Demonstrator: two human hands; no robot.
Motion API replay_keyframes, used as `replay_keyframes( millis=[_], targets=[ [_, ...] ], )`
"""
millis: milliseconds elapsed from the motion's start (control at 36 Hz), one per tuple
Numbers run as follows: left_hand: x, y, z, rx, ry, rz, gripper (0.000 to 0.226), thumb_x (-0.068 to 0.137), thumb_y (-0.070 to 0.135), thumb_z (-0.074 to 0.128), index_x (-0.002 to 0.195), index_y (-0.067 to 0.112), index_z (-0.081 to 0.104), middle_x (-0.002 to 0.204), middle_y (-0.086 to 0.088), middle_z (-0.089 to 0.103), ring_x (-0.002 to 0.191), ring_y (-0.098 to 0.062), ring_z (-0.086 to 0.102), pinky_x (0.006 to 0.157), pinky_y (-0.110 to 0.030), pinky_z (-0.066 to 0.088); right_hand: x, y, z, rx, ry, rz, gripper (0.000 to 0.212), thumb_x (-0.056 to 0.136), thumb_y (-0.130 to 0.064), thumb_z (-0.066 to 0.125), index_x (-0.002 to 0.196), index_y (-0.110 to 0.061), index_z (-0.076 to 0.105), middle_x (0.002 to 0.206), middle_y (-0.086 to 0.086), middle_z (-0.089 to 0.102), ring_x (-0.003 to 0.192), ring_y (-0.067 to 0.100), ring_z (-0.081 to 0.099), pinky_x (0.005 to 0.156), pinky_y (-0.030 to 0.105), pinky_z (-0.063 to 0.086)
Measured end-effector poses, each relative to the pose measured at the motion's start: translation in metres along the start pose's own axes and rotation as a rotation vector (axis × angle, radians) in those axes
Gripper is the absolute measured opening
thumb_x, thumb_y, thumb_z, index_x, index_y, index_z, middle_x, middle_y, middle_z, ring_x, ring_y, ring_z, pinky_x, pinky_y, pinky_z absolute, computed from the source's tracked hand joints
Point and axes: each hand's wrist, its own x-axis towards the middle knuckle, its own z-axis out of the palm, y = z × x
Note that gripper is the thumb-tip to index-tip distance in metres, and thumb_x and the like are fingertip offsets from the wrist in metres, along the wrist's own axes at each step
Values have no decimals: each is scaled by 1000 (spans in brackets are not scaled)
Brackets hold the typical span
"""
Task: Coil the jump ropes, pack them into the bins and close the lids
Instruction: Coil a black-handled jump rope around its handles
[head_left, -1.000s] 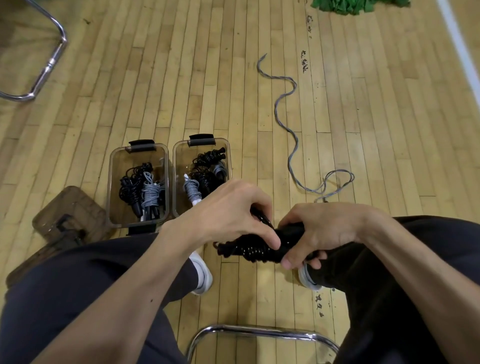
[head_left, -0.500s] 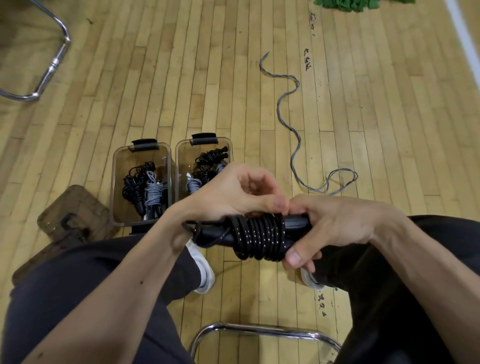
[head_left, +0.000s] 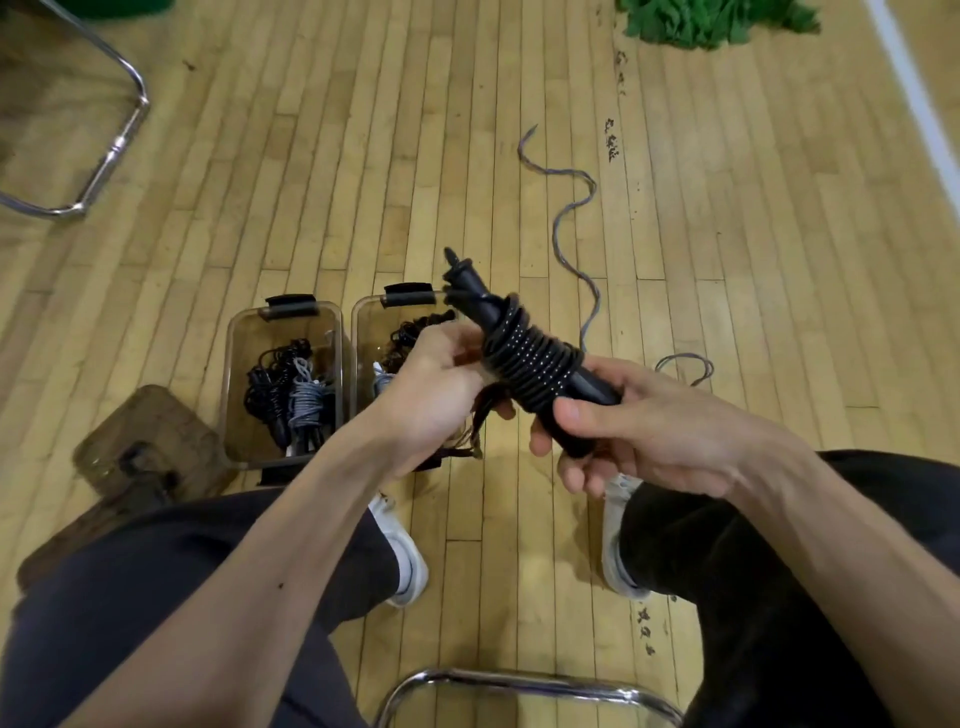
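Looks like a school gym or sports hall. The floor is that pale hardwood strip stuff, with a white painted line running down the right side like a court marking. Two clear bins hold coiled jump ropes, a grey rope snakes loose across the boards, and a black jump rope is wound round its handles. There are chrome tube chair frames and a green fabric heap by the top edge too.

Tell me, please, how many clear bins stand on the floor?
2. The left bin and the right bin stand side by side, lids off; the left hand hides part of the right bin.
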Motion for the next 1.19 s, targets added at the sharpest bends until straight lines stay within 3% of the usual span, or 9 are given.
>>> replay_keyframes(
  millis=[139,389,556,722,833,889,1000,1083,1194],
  targets=[
    [2,-2,4,62,-37,-63,21,101,2,50,99,10,69,87,3,71,75,-6,63,62,-23,47,2,-3,3,-49,139,28,48,78,-19,70,120,-1,53,77,10,66,58,17,60,49,20,52],
    [-1,0,12,52,-137,-231,25,107,18,43,113,12,67,97,-9,75,84,-29,75,72,-32,58,5,0,-4,-17,289,-22,54,84,-25,67,127,2,47,76,10,64,57,16,58,49,20,50],
    [-3,-1,10,153,-259,-250,13,100,23,59,102,15,69,80,-6,72,75,-18,70,78,-35,56,10,2,-8,-27,399,-12,37,94,-24,64,115,4,52,73,7,64,57,12,58,50,19,49],
    [-6,-6,5,348,-301,-238,17,97,30,64,109,19,67,68,4,65,64,-11,65,81,-36,56,14,10,-7,-186,457,-19,23,95,-23,66,100,-2,58,74,10,64,54,13,56,47,19,47],
    [-8,-5,4,435,-247,-238,22,97,34,63,114,20,65,65,3,64,55,-8,61,57,-20,49,20,13,-17,-327,612,-64,28,95,-25,68,104,-4,54,77,12,66,53,15,58,48,23,48],
    [-9,-2,4,468,-221,-204,23,98,37,61,110,20,68,71,-2,69,60,-9,66,54,-15,46,20,13,-23,-403,676,-60,34,95,-26,69,110,-1,52,77,13,67,53,15,60,48,24,49],
    [-10,6,2,542,-169,-63,19,100,34,58,84,31,68,54,18,58,47,5,52,52,-12,37,13,13,-25,-494,549,53,27,95,-24,68,104,-5,51,76,11,67,55,15,60,51,24,52],
    [-9,5,-3,616,-115,20,30,100,38,56,71,38,61,53,10,53,45,-1,44,55,-31,43,10,13,-19,-505,393,173,26,96,-23,66,104,-3,50,74,9,66,55,13,59,52,22,52],
    [-10,3,-2,676,-121,56,23,101,37,55,87,29,72,54,16,56,50,-3,47,54,-26,37,10,11,-13,-538,220,282,32,94,-25,67,105,0,50,78,11,65,58,16,59,54,24,53]
  ],
)
